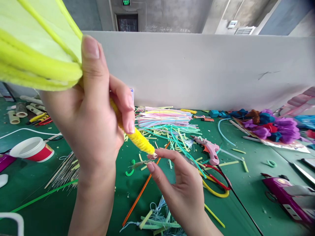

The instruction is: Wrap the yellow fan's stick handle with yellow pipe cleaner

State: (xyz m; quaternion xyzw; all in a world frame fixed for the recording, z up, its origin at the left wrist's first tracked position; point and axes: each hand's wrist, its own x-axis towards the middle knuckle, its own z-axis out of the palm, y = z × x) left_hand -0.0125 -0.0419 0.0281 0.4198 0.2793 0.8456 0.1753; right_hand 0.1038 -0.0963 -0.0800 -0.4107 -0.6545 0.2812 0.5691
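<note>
My left hand [91,118] is raised and closed round a yellow-green craft flower [36,49] made of fuzzy pipe cleaners and pale fabric petals. Its stem [139,139], wrapped in yellow pipe cleaner, slants down to the right out of my fingers. My right hand [177,183] is below it, thumb and forefinger pinched at the stem's bare wire tip [154,155]. Both hands hover over a green table [246,190].
A pile of coloured pipe cleaners [164,119] lies behind the hands. A pink glue gun [209,149], red-and-yellow scissors [216,183], an orange stick [140,193], a red-and-white cup [33,149], purple and blue fuzzy flowers [270,126] and a magenta tool [290,196] lie around. A white partition [209,68] closes the back.
</note>
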